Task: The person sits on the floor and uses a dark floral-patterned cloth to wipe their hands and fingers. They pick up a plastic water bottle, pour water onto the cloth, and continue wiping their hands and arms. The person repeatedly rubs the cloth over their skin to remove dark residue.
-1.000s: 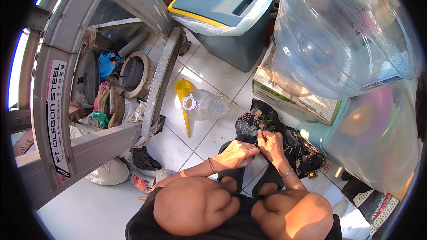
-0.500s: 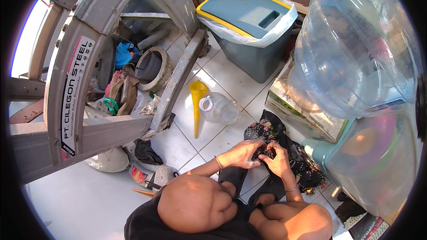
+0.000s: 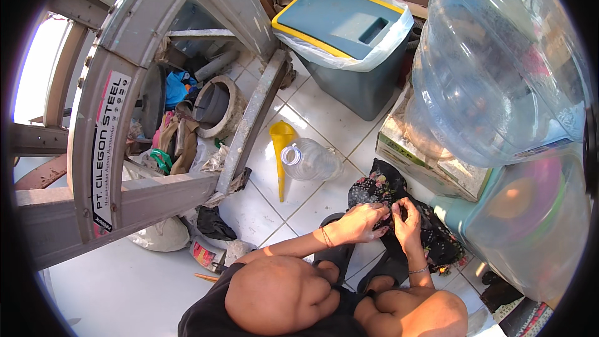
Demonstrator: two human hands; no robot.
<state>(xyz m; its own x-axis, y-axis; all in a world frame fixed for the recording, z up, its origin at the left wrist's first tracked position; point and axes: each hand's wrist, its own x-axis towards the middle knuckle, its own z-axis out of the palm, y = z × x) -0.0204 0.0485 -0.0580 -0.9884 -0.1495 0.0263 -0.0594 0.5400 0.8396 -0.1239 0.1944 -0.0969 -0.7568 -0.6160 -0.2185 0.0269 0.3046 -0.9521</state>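
Note:
A black cloth (image 3: pixel 430 237) with small flowers and white dots lies bunched on the tiled floor in front of my feet. My left hand (image 3: pixel 362 222) is closed on a gathered part of it, the fingertips bent in. Beside it, my right hand (image 3: pixel 407 221) pinches the same gathered part between thumb and fingers. The exact spot under the fingertips is hidden. Just beyond my hands, a clear plastic bottle (image 3: pixel 315 161) lies uncapped on its side. A yellow funnel (image 3: pixel 282 156) rests to the left of the bottle.
A grey bin (image 3: pixel 349 81) with a yellow-rimmed lid and white liner stands at the back. Large clear plastic containers (image 3: pixel 499 81) rise on the right, by a carton (image 3: pixel 430 156). A grey steel frame (image 3: pixel 143 203) blocks the left, with a round pot (image 3: pixel 219 109) and clutter behind it.
The view has shifted slightly. Both hands stay on the cloth; my left hand has turned and its fingers are curled in more. The bottle and funnel have not moved on the floor.

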